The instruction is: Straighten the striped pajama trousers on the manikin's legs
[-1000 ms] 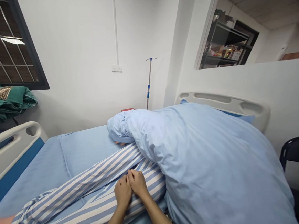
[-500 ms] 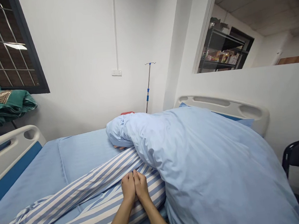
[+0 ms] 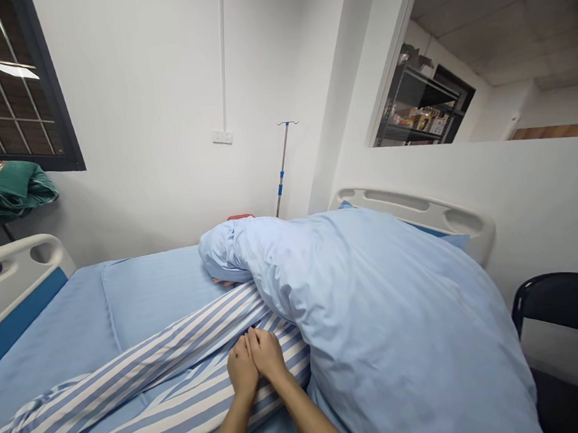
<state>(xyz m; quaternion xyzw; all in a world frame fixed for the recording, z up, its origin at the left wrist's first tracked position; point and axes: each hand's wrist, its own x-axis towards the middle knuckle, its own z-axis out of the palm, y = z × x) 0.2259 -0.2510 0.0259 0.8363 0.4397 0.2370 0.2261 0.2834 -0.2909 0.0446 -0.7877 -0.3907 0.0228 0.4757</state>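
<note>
My left hand (image 3: 242, 370) and my right hand (image 3: 266, 353) are side by side, touching, over the thigh of a person lying on the bed. Both have their fingers curled in, knuckles up, and I see nothing held in them. Beneath them is the leg in blue-and-white striped trousers (image 3: 144, 351); the undersides of my fingers are hidden. A light blue quilt (image 3: 376, 303) covers the person's upper body, just right of my hands. Under its far edge a bit of the person's hand (image 3: 223, 282) shows.
The bed has a pale footboard (image 3: 18, 278) on the left and a headboard (image 3: 480, 225) on the right. A drip stand (image 3: 282, 177) rises behind it. Close by on the right is a black chair (image 3: 565, 295). Green folded cloth (image 3: 11, 191) lies beyond the footboard.
The view has turned slightly right. My hands stay over the thigh; the right one now leans across against the left, where before both fists stood evenly side by side.
</note>
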